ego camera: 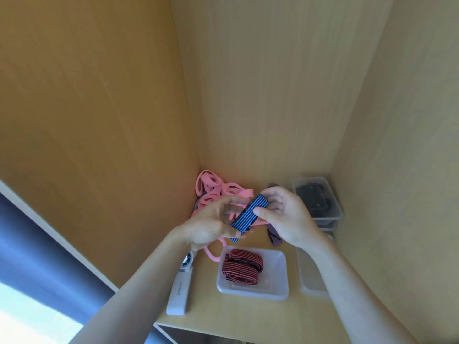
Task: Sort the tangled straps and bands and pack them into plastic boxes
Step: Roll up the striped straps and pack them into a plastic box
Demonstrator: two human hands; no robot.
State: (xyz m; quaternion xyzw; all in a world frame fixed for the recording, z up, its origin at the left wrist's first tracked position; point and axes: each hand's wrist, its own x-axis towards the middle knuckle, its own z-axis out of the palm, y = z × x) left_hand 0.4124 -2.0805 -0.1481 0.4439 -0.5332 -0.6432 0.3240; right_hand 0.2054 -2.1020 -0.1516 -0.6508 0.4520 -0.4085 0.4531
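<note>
Both hands pinching blue striped strap

Soft daylight, med-bright, no hard shadows. Source looks lower left: window patch blown out to white, no detail. Left wall reads deep orange, back wall paler & greyer. Wide-angle warp: straight edges bow near borders, forearms stretch toward bottom. Overall soft w/ compression smear; stripes on blue striped strap resolve ok, lettering on white device just legible. Dark contents of far box murky, low contrast.
</note>
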